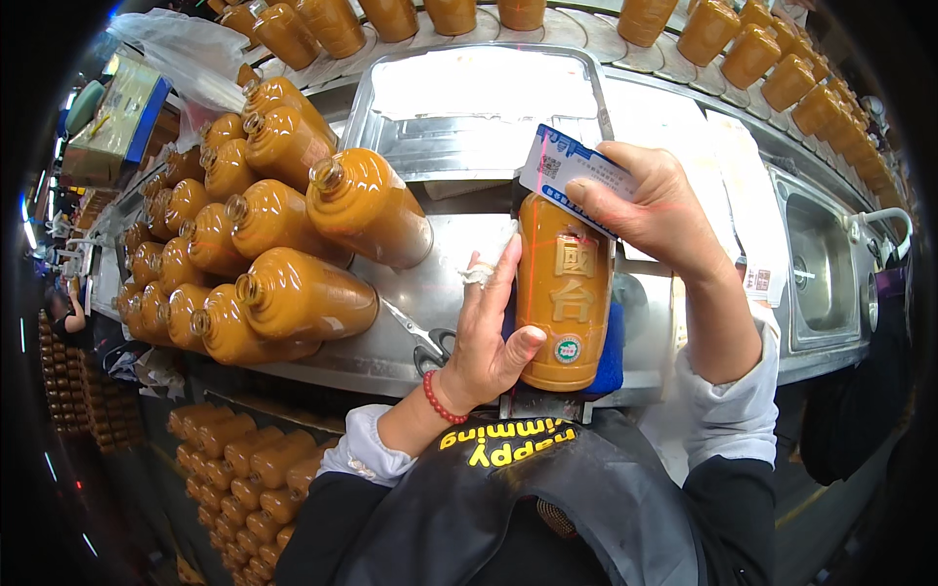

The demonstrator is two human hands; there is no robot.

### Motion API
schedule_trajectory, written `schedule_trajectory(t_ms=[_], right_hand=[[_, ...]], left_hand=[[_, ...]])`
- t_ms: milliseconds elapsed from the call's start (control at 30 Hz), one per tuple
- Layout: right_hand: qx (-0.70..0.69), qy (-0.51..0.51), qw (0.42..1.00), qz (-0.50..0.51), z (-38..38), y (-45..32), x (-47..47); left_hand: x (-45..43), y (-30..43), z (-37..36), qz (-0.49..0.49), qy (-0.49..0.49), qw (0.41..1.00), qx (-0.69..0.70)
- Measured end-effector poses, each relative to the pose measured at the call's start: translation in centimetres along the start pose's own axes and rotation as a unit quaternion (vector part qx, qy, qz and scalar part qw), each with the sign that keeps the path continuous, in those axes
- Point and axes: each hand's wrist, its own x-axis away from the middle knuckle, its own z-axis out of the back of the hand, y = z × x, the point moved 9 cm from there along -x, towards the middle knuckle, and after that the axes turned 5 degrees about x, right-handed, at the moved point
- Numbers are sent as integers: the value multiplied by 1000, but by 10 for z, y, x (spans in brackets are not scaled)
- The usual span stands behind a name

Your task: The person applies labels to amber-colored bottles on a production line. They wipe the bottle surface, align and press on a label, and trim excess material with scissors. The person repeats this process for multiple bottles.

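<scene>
My right hand (652, 209) pinches a blue-and-white card (560, 168) between thumb and fingers. Its lower edge lies across the shoulder of a brown glazed bottle (563, 293), hiding the neck. The bottle bears raised characters and a small round green-and-white emblem. Beneath it, a blue cloth (614, 351) pads a metal support. My left hand (484, 344) lies along the bottle's left side, fingers extended and thumb spread over its edge. A white wrapping (492, 256) covers part of a finger. Thin red light lines cross the bottle and card.
Several brown bottles (308, 293) lean together on the steel worktop at left, beside black-handled scissors (421, 337). Beyond stands a clear tray (359, 124) with white sheets. A conveyor (579, 29) carries more bottles; a sink (817, 256) is at right. Stacked bottles (242, 476) stand lower left.
</scene>
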Motion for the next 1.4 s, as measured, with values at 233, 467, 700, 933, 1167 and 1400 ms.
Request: schedule_trajectory(t_ms=[233, 467, 700, 933, 1167, 1400], right_hand=[[-22, -13, 1000, 9, 3, 3, 7], [-94, 20, 995, 24, 9, 29, 21], [-94, 13, 995, 31, 9, 27, 21], [-99, 26, 993, 65, 7, 24, 23], [-84, 23, 994, 66, 8, 19, 22], [-59, 24, 996, 54, 10, 16, 18]], left_hand=[[-1, 2, 0, -4, 2, 1000, 0], [-2, 2, -1, -10, 5, 1000, -8], [-1, 0, 0, -9, 6, 1000, -16], [-3, 2, 0, -14, 11, 1000, -17], [-3, 3, 0, -16, 13, 1000, -18], [-4, 3, 0, -17, 13, 1000, -15]])
